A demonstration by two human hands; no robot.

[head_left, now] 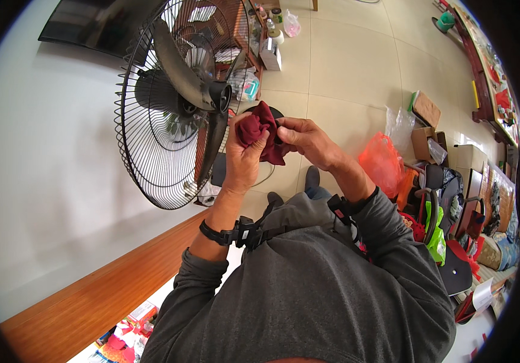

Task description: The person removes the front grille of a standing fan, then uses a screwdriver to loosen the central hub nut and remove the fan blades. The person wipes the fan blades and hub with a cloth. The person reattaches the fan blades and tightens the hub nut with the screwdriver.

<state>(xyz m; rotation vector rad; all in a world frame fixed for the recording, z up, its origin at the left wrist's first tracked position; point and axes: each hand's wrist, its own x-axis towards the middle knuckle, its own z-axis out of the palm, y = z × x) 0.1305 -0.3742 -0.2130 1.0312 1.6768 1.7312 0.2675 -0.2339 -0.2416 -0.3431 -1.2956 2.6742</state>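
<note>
A crumpled dark red cloth (pixel 262 134) is bunched in my left hand (pixel 243 152), whose thumb presses on its folds. From the other side my right hand (pixel 304 140) meets the cloth's edge with thumb and fingers pinched together. Something small and dark shows at those fingertips, too hidden to name. Just left of my hands stands a large black fan (pixel 181 100) with a wire cage; its dark blades (pixel 178 63) and hub (pixel 219 97) are exposed on the side facing my hands. Part of a round black base shows behind the cloth.
A wooden ledge (pixel 108 284) runs along the white wall at left. To the right lie an orange plastic bag (pixel 382 163), cardboard boxes (pixel 427 145) and piled chairs and bags. A white box (pixel 271 54) stands by a wooden cabinet ahead. The floor is pale tile.
</note>
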